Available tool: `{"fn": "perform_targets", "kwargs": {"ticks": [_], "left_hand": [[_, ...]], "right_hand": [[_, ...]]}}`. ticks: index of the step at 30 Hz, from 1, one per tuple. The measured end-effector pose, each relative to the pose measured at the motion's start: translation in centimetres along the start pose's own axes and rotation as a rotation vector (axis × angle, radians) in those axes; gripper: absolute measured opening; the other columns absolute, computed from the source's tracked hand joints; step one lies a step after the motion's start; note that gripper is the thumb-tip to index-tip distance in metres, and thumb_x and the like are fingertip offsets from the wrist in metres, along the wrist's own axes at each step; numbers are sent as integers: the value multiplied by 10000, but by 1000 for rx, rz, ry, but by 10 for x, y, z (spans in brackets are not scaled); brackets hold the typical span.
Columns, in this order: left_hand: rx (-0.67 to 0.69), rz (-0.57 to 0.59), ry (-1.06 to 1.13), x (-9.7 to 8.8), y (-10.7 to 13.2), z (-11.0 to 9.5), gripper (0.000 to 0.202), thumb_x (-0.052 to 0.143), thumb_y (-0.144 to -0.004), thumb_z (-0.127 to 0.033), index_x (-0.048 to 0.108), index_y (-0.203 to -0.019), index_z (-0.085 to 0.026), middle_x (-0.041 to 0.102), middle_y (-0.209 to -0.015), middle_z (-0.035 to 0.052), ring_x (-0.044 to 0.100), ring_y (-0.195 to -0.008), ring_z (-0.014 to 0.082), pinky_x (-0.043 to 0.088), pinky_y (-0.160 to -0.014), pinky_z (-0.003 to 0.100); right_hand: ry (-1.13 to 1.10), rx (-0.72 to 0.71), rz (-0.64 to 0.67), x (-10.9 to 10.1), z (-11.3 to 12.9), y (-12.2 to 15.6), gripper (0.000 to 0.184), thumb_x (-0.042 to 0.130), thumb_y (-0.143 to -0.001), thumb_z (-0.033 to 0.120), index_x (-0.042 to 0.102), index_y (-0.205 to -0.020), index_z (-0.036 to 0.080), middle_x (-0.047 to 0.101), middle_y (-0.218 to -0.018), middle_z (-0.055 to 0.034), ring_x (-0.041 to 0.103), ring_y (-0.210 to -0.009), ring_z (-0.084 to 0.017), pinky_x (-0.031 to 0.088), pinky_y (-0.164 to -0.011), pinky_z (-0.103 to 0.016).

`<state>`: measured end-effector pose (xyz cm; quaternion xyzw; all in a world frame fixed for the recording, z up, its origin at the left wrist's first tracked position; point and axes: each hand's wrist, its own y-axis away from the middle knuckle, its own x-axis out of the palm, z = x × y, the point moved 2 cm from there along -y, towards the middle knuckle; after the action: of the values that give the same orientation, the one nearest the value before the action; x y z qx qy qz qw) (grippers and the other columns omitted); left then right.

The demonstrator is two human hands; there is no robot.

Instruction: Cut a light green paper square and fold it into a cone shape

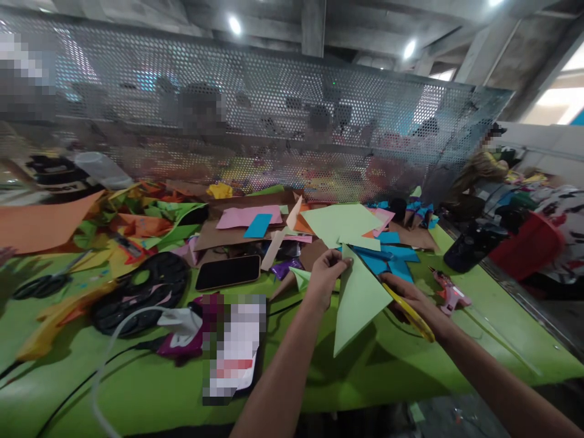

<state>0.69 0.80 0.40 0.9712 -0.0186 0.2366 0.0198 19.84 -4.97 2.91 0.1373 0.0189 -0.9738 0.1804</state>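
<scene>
Hands work over a green table (137,377) strewn with craft scraps. The left hand (326,274) pinches the top corner of a pale green paper (358,301) cut to a long triangle, with fingers closed on it. The paper is held up off the table; its long axis runs nearly straight toward the person, and the narrow tip points down at the near table edge. Its widest corner juts right, touching the right hand (406,298). That hand is closed around yellow scissors (413,316), which lie along the paper's right edge; whether the blades are apart cannot be told. So the paper hangs below the left grip and just left of the right one.

Blue scraps (387,258) lie just behind both hands. A pink glue gun (449,293) rests near the right hand. A phone (228,272) lies face up to the left, and black scissors (39,285) lie well apart at far left. A mesh screen (274,121) stands behind the table.
</scene>
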Motion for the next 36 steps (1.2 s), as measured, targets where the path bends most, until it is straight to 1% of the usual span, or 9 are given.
{"fn": "perform_targets", "kwargs": {"ticks": [6,10,14,21,24,28,30,33,36], "left_hand": [[-4,13,14,1,0,0,369,859,-525,-351,573,-668,-168,585,-600,-37,498,-537,71,374,-522,188],[-19,5,21,0,0,0,365,858,-527,-347,570,-663,-168,573,-594,-42,497,-535,70,366,-518,185],[-20,10,27,0,0,1,355,850,-542,-344,572,-669,-164,584,-611,-35,513,-559,75,384,-547,189],[-14,17,21,-2,0,2,359,846,-557,-358,566,-670,-165,555,-607,-46,474,-540,62,344,-519,182],[-14,7,11,-2,0,2,362,839,-569,-390,572,-661,-164,516,-579,-58,428,-511,50,310,-496,180],[-21,12,16,-3,0,1,377,837,-573,-415,567,-661,-167,510,-588,-55,437,-522,56,317,-505,183],[-23,15,9,-3,0,1,385,839,-570,-422,563,-656,-168,500,-579,-57,428,-517,55,312,-500,184],[-22,7,-4,-3,1,0,393,842,-563,-426,557,-647,-169,479,-557,-64,389,-491,49,282,-477,184],[-23,6,-5,-2,1,0,399,842,-562,-430,550,-646,-172,478,-553,-62,395,-493,53,280,-475,185]], "right_hand": [[-3,-16,-8,0,-1,1,424,653,-784,515,654,-1085,217,590,-762,-29,571,-765,-206,471,-657,-293],[-31,-17,-1,1,-1,2,470,662,-770,544,659,-1106,215,556,-693,-14,569,-735,-203,473,-634,-287],[-31,-10,-9,1,-1,2,486,681,-758,551,673,-1104,210,565,-689,-16,563,-695,-188,470,-603,-275],[-44,-28,-14,0,-6,-1,536,704,-718,625,695,-1068,219,563,-678,-12,559,-688,-182,460,-567,-257],[-21,-31,-24,-1,-7,-1,544,699,-722,632,697,-1078,221,576,-695,-19,578,-732,-196,474,-591,-263],[8,-56,-38,-1,-5,-1,544,692,-721,646,708,-1054,216,604,-727,-34,602,-840,-229,504,-684,-292],[21,-65,-49,-1,-3,-2,542,691,-717,652,713,-1035,214,613,-741,-37,604,-867,-236,507,-704,-297],[49,-52,-52,-1,-2,-2,542,677,-727,649,712,-1043,210,624,-763,-40,601,-834,-226,503,-671,-286],[59,-34,-41,-1,-3,-1,538,666,-743,633,704,-1066,206,629,-777,-37,598,-785,-212,498,-650,-284]]}}
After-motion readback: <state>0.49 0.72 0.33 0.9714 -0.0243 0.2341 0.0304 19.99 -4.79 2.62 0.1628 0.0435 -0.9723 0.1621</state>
